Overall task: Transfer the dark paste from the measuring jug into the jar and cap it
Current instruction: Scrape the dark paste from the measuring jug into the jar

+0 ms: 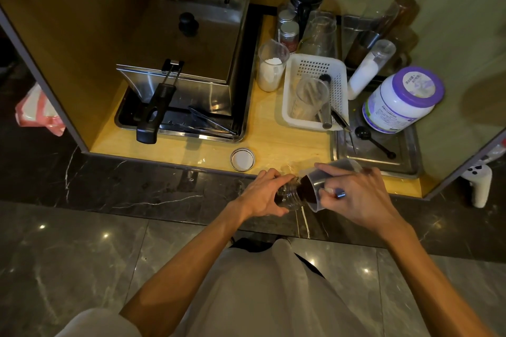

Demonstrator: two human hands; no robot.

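My left hand (261, 193) grips a clear ribbed jar (289, 197), tilted with its mouth toward the right. My right hand (353, 194) holds a clear plastic measuring jug (320, 186) tipped on its side, its rim against the jar's mouth. Dark paste (305, 189) sits at the jug's rim where the two meet. Something small and blue (340, 194) shows between my right fingers; I cannot tell what it is. The jar's cap (242, 159) lies upside down, white inside, on the wooden counter behind my left hand.
A steel fryer (191, 44) with a black-handled basket stands in a tray at the left. A white perforated basket (315, 90) holds a cup and tools. A purple-lidded white tub (402, 98) and a black scoop (364, 134) sit on a steel tray at the right.
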